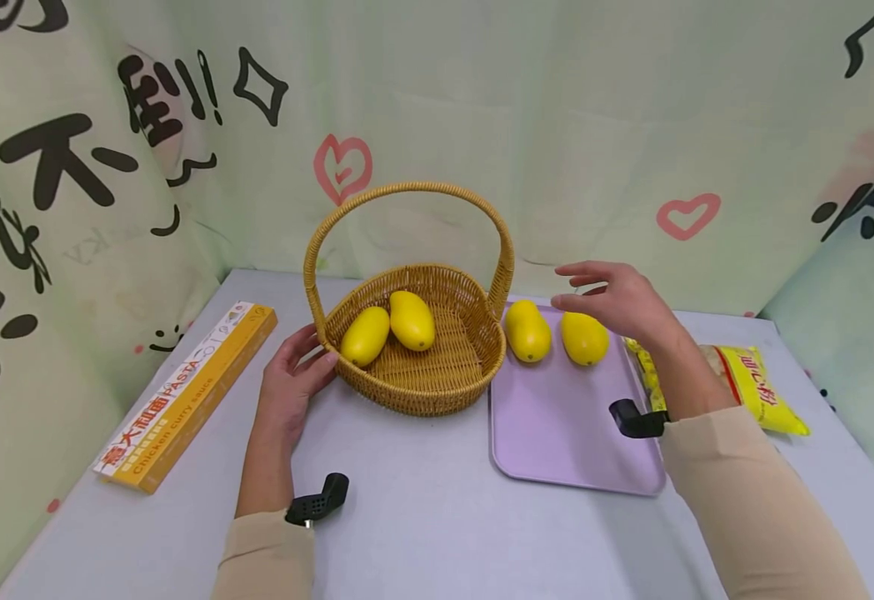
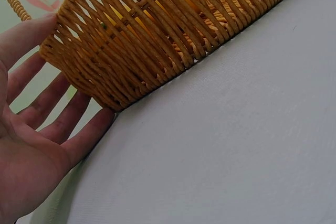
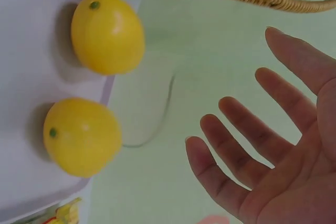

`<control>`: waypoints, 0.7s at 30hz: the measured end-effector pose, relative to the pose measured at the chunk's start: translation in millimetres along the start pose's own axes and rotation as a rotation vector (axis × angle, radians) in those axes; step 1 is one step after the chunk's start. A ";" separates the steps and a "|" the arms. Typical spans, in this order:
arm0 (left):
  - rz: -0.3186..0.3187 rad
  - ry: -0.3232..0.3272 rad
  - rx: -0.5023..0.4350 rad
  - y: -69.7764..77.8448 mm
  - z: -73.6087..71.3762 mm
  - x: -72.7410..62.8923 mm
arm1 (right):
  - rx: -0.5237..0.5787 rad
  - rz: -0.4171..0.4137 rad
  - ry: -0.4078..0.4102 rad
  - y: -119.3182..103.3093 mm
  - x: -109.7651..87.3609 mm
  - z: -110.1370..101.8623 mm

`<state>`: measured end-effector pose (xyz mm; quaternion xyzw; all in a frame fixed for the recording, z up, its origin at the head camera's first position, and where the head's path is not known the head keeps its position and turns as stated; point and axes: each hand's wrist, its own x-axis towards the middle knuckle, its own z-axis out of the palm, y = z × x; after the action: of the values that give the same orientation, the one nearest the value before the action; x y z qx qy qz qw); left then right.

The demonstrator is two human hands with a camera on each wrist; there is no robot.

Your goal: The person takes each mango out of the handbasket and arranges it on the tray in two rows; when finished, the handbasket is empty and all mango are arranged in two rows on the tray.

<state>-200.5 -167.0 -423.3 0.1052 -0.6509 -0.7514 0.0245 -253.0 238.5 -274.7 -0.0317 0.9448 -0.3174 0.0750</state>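
A wicker basket (image 1: 437, 400) with a tall arched handle holds two yellow mangoes (image 1: 412, 321). My left hand (image 1: 297, 379) touches its left end, thumb near the rim and outstretched fingers along the woven wall, as the left wrist view shows. Two more yellow mangoes (image 1: 528, 332) lie side by side at the far end of a light purple tray (image 1: 567, 442), right of the basket. Above the right-hand one, my right hand (image 1: 612, 296) is raised with loosely bent fingers. In the right wrist view nothing is in that palm (image 3: 299, 182), and both tray mangoes are apart from it.
A long pasta box (image 1: 189, 396) lies at the left of the white table (image 1: 422, 508). Yellow snack-like packets (image 1: 762, 387) lie right of the tray, partly hidden by my right forearm. A printed curtain (image 1: 579, 125) hangs behind the table and along both sides.
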 end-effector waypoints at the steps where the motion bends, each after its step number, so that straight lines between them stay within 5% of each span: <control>1: -0.001 0.000 -0.001 0.0 0.1 0.0 | 0.011 -0.008 0.000 -2.9 -1.5 0.6; 21: -0.002 -0.002 0.012 0.0 0.4 -0.8 | 0.127 -0.130 -0.073 -51.6 -12.4 17.0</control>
<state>-199.8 -166.5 -423.2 0.1052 -0.6552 -0.7477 0.0224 -237.4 188.6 -255.3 -0.0994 0.9153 -0.3796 0.0904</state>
